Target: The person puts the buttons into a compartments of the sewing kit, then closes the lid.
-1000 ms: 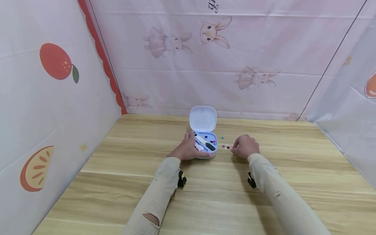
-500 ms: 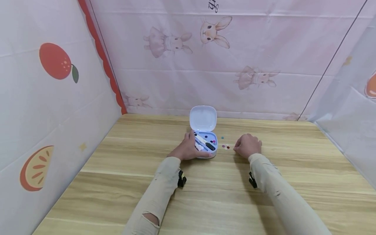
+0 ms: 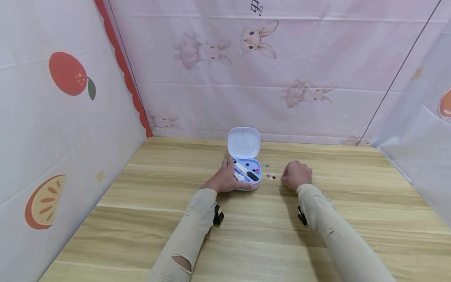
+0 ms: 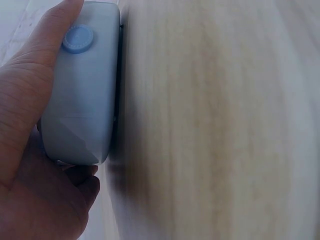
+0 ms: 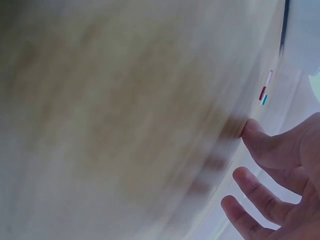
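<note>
In the head view a pale blue sewing kit box (image 3: 260, 178) stands with its lid (image 3: 244, 142) raised. Inside lie a slim white tool with a black end (image 3: 252, 176) and several small coloured buttons. My left hand (image 3: 225, 178) grips the box, thumb along the front, fingers round the left side. The left wrist view shows its round blue clasp (image 4: 78, 38) beside the thumb. On the table right of the box lie several loose buttons (image 3: 273, 177). My right hand (image 3: 297, 175) is just right of them, thumb tip low at the tabletop; whether it pinches anything is hidden.
One teal button (image 3: 267, 165) lies apart, farther back. The wooden table (image 3: 253, 243) meets a pink rabbit-print cloth (image 3: 211, 102) behind and a white fruit-print cloth (image 3: 77, 145) at the left. Another cloth (image 3: 423, 137) hangs at the right.
My right hand has drawn slightly right, away from the loose buttons. The left hand and the box stay where they were.
</note>
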Motion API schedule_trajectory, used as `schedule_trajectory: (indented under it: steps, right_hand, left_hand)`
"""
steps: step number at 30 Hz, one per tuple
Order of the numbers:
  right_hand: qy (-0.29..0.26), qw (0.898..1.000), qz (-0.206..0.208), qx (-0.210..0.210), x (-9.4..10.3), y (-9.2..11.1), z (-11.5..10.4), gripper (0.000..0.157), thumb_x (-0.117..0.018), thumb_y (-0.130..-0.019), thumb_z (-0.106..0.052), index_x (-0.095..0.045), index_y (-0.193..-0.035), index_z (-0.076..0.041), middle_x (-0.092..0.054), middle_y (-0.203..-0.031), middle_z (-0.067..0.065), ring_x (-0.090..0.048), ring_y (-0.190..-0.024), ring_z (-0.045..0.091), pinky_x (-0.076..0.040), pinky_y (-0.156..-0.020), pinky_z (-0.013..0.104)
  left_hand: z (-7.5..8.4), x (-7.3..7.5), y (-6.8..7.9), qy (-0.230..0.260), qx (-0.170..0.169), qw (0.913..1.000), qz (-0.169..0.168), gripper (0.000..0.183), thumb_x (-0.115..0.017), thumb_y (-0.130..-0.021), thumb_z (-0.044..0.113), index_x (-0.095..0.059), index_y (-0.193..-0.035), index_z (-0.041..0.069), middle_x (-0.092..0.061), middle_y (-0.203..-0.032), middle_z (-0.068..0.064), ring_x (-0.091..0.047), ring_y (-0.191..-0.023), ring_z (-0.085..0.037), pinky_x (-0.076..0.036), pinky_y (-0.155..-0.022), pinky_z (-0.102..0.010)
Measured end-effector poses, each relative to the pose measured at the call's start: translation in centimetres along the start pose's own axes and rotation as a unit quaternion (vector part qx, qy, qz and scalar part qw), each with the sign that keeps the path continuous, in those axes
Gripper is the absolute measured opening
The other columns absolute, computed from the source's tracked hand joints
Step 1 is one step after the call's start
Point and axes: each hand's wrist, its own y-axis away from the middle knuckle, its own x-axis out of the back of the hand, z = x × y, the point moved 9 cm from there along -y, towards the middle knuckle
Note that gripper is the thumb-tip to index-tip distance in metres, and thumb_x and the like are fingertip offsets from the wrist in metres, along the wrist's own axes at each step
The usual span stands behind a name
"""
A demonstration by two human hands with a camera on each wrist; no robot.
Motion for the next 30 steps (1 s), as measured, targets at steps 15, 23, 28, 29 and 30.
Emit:
schedule_trajectory:
  steps: [15, 23, 28, 29, 30]
  right_hand:
    - [-0.020, 0.999, 0.005, 0.030, 0.8, -0.2, -1.5, 0.014, -0.063, -0.078, -0.003, -0.075, -0.072, -0.004, -0.072, -0.081, 0.010, -0.058, -0.068, 0.023, -0.049, -0.075, 0.046]
    - [-0.096, 0.994, 0.024, 0.043, 1.4, -0.3, -4.5, 0.016, -0.068, -0.091, -0.008, -0.076, -0.081, 0.002, -0.073, -0.089, 0.013, -0.059, -0.083, 0.029, -0.045, -0.086, 0.048]
    - [-0.153, 0.987, 0.030, 0.041, 1.2, -0.6, -5.8, 0.017, -0.069, -0.093, -0.011, -0.074, -0.083, 0.003, -0.068, -0.074, 0.009, -0.062, -0.070, 0.026, -0.043, -0.071, 0.035]
    - [-0.167, 0.985, 0.027, 0.039, 1.1, -0.6, -6.0, 0.017, -0.069, -0.093, -0.011, -0.073, -0.084, 0.003, -0.067, -0.074, 0.009, -0.064, -0.068, 0.026, -0.044, -0.068, 0.032]
    - [-0.181, 0.983, 0.022, 0.037, 0.9, -0.7, -6.2, 0.017, -0.069, -0.093, -0.010, -0.073, -0.085, 0.004, -0.067, -0.074, 0.010, -0.066, -0.066, 0.025, -0.045, -0.064, 0.030]
  left_hand:
    - [0.2, 0.0, 0.2, -0.010, -0.001, 0.9999, -0.005, 0.140, -0.083, -0.069, 0.068, 0.004, -0.163, 0.011, -0.016, -0.159, -0.015, -0.040, -0.130, -0.030, -0.040, -0.107, -0.046]
    - [0.2, 0.1, 0.1, -0.010, -0.001, 0.9999, -0.003, 0.140, -0.083, -0.068, 0.069, 0.003, -0.163, 0.011, -0.018, -0.157, -0.015, -0.041, -0.130, -0.030, -0.040, -0.107, -0.046]
    - [0.1, 0.0, 0.0, -0.006, -0.005, 1.0000, -0.005, 0.140, -0.083, -0.068, 0.069, 0.004, -0.163, 0.012, -0.017, -0.158, -0.015, -0.040, -0.130, -0.031, -0.040, -0.107, -0.046]
    - [0.1, 0.0, 0.0, -0.005, -0.006, 1.0000, -0.005, 0.140, -0.083, -0.068, 0.068, 0.004, -0.163, 0.012, -0.017, -0.158, -0.015, -0.041, -0.130, -0.031, -0.040, -0.107, -0.046]
    - [0.0, -0.1, 0.0, -0.007, -0.007, 0.9999, -0.005, 0.140, -0.083, -0.069, 0.069, 0.004, -0.163, 0.013, -0.017, -0.158, -0.015, -0.041, -0.129, -0.031, -0.041, -0.107, -0.046]
